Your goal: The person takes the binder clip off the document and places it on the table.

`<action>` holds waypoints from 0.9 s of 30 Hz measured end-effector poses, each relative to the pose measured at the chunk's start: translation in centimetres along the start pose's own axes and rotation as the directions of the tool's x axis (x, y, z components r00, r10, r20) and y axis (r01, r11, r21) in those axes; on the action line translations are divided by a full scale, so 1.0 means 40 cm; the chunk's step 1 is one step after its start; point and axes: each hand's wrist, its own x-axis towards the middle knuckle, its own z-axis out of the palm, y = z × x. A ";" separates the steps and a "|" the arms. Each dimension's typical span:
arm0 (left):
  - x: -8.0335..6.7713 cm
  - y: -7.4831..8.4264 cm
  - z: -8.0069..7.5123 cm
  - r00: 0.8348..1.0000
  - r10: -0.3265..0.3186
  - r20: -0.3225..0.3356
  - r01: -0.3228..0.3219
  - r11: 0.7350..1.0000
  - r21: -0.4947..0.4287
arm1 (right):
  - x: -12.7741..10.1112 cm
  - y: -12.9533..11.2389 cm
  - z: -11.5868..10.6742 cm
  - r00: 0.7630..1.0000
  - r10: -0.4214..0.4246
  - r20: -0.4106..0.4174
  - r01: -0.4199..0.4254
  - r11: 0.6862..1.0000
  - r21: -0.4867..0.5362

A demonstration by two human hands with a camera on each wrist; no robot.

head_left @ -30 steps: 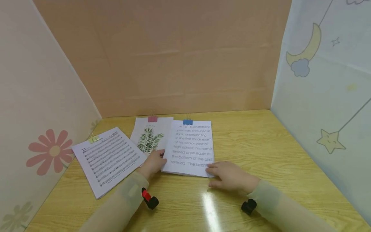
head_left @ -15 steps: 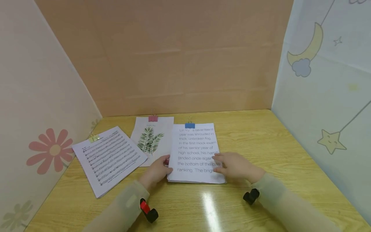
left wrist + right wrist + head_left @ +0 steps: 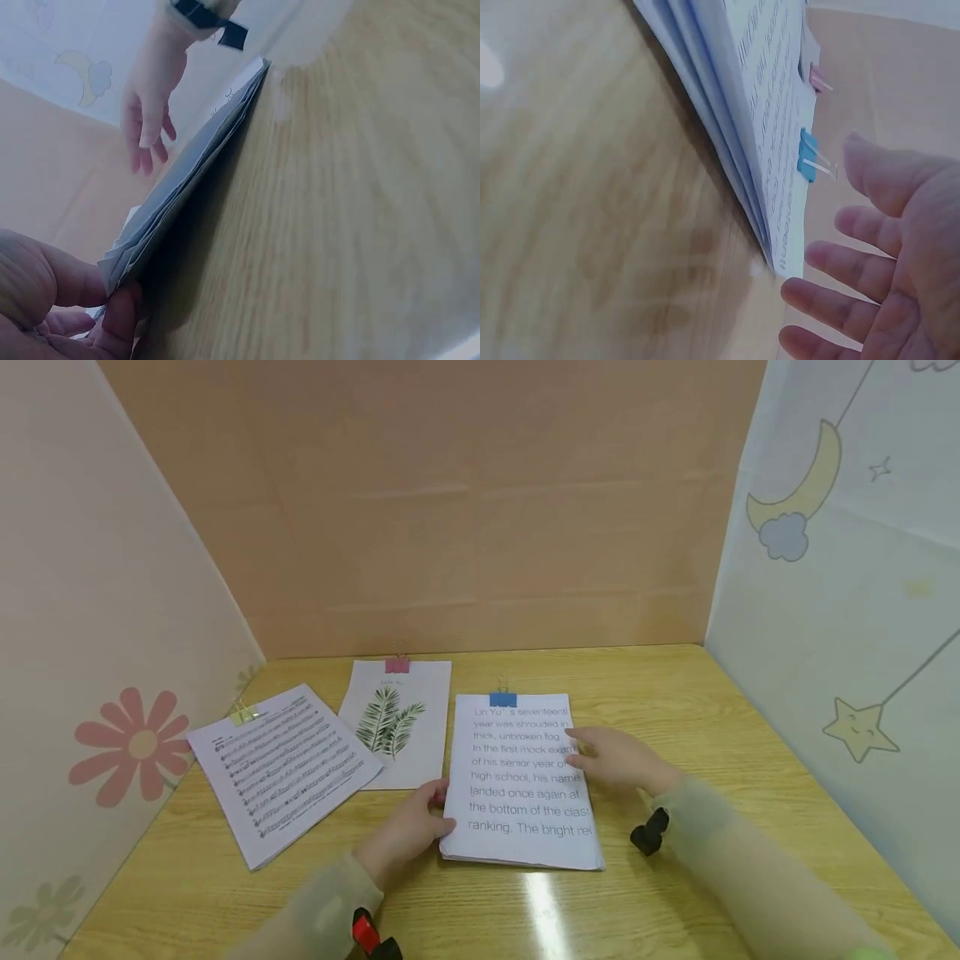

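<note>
Head view, left hand (image 3: 408, 827) gripping thick paper stack (image 3: 525, 785)

In the head view, the right hand (image 3: 618, 760) covers the line endings on the right edge of the text stack (image 3: 525, 785). The small print on the music sheets (image 3: 283, 768) and the heading above the fern picture (image 3: 393, 722) are too small to read. Both sleeves are cut off by the bottom edge. In the left wrist view, the left hand (image 3: 45, 300) is cropped at the corner, and the desk (image 3: 337, 225) is blurred.
</note>
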 end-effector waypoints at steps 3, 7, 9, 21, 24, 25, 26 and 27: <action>-0.014 0.001 0.005 1.000 0.007 0.009 -0.007 1.000 -0.008 | 0.025 0.015 -0.011 1.000 0.027 -0.003 -0.027 0.999 0.024; -0.031 -0.002 0.011 0.999 0.038 0.035 -0.038 0.999 0.001 | 0.065 0.031 -0.020 0.998 0.061 -0.008 -0.061 0.997 0.056; -0.038 -0.004 0.013 0.997 0.061 0.045 -0.062 0.998 0.023 | 0.085 0.038 -0.022 0.997 0.071 -0.007 -0.070 0.995 0.075; -0.066 -0.019 0.016 0.980 0.104 0.169 -0.102 0.995 -0.018 | 0.154 0.049 -0.013 0.991 0.131 0.025 -0.132 0.990 0.058; -0.066 -0.022 0.016 0.975 0.094 0.199 -0.099 0.995 0.012 | 0.165 0.050 -0.004 0.986 0.165 0.030 -0.167 0.985 0.047; -0.065 -0.023 0.016 0.974 0.094 0.204 -0.100 0.995 0.020 | 0.169 0.050 -0.001 0.984 0.173 0.028 -0.174 0.984 0.040; -0.064 -0.024 0.017 0.975 0.089 0.205 -0.098 0.994 0.037 | 0.173 0.051 0.001 0.984 0.177 0.024 -0.178 0.983 0.034; -0.065 -0.024 0.018 0.974 0.089 0.206 -0.102 0.994 0.051 | 0.176 0.052 0.002 0.984 0.176 0.019 -0.176 0.984 0.020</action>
